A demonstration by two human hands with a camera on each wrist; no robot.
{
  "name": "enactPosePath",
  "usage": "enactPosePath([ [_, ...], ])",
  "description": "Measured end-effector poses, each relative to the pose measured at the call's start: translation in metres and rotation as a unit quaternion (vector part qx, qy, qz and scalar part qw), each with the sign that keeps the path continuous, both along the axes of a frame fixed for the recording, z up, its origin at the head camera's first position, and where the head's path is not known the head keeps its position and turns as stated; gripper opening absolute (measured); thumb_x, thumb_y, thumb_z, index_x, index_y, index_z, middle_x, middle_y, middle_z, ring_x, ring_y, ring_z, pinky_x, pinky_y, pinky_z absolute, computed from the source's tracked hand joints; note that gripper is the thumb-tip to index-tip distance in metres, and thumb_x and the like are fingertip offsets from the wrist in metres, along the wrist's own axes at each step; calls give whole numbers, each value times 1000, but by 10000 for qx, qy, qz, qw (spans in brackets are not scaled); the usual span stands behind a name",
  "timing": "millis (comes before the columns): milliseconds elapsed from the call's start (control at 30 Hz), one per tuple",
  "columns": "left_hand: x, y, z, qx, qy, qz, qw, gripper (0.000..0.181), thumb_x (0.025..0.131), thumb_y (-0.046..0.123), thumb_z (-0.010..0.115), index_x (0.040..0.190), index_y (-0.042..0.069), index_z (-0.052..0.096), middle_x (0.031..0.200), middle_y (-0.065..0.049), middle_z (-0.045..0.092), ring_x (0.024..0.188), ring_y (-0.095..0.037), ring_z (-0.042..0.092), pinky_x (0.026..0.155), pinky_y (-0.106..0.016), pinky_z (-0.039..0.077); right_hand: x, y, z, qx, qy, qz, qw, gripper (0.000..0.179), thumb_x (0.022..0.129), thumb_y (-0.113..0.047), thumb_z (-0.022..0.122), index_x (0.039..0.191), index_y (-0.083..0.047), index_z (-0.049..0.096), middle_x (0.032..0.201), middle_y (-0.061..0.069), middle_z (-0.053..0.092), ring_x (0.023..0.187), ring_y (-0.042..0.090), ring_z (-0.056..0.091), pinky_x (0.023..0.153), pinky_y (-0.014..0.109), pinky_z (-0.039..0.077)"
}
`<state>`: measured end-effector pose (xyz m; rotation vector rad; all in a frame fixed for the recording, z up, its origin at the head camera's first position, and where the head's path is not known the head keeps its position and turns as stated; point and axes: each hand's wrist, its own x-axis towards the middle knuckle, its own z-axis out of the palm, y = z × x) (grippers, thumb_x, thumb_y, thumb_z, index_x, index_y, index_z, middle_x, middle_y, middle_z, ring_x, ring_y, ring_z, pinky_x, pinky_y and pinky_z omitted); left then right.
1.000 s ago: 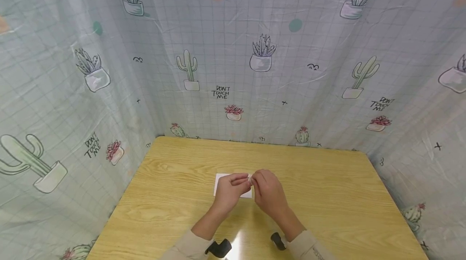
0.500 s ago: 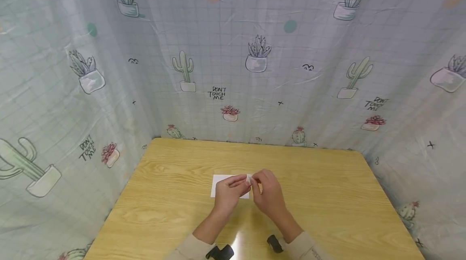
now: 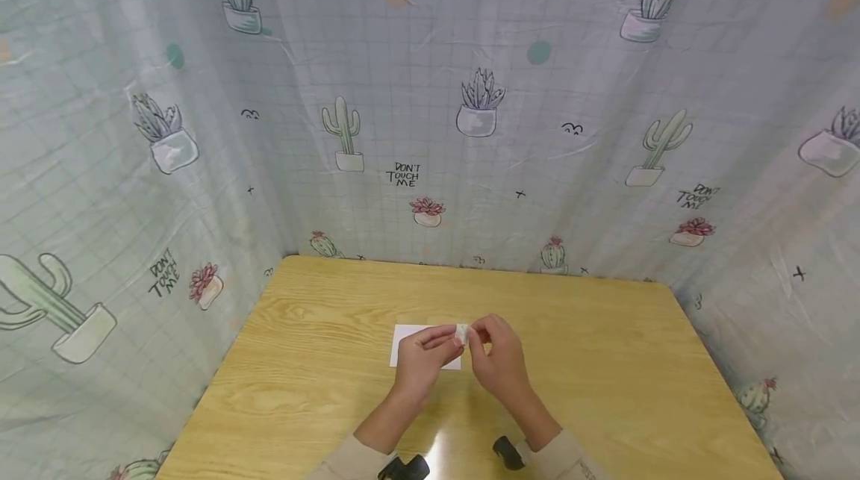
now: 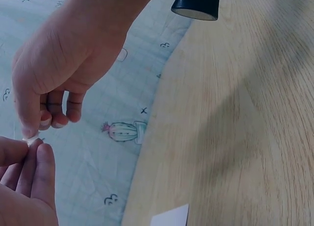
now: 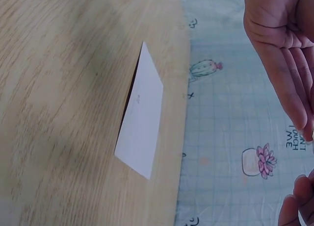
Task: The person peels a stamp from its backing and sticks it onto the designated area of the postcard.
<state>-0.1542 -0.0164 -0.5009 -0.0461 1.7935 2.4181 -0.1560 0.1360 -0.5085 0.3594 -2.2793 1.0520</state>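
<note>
A small whitish piece (image 3: 461, 333), thin like paper or film, is held up between both hands above the table; its exact kind cannot be made out. My left hand (image 3: 422, 360) pinches its left side between thumb and fingers. From the other side, my right hand (image 3: 499, 360) pinches its edge with thumb and forefinger. In the left wrist view, the right fingertips meet the left ones, with only a sliver of the piece (image 4: 31, 139) showing. Behind the left hand, a white card (image 3: 403, 349) lies on the table, its edge slightly raised in the right wrist view.
The wood-grain table (image 3: 302, 368) stretches out around the hands. A cactus-print curtain (image 3: 430, 92) hangs behind it and along both sides. Dark wrist-worn devices (image 3: 406, 467) sit near the sleeves.
The whitish piece, barely visible between the fingertips a second ago, now shows more of its surface. The right fingers have shifted slightly away from the left ones. The card stays put.
</note>
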Motion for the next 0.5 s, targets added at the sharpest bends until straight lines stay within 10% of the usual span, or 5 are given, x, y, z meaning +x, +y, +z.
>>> enactPosePath([
  [500,2,-4,0,101,-65,10,9999,33,93,-1,73,123,-15,68,107,-23,78,92,-18,79,88,-31,64,-3,4,0,-63,-426,-251,9988,12,92,0,74,88,-9,67,82,-1,63,75,10,58,68,24,55],
])
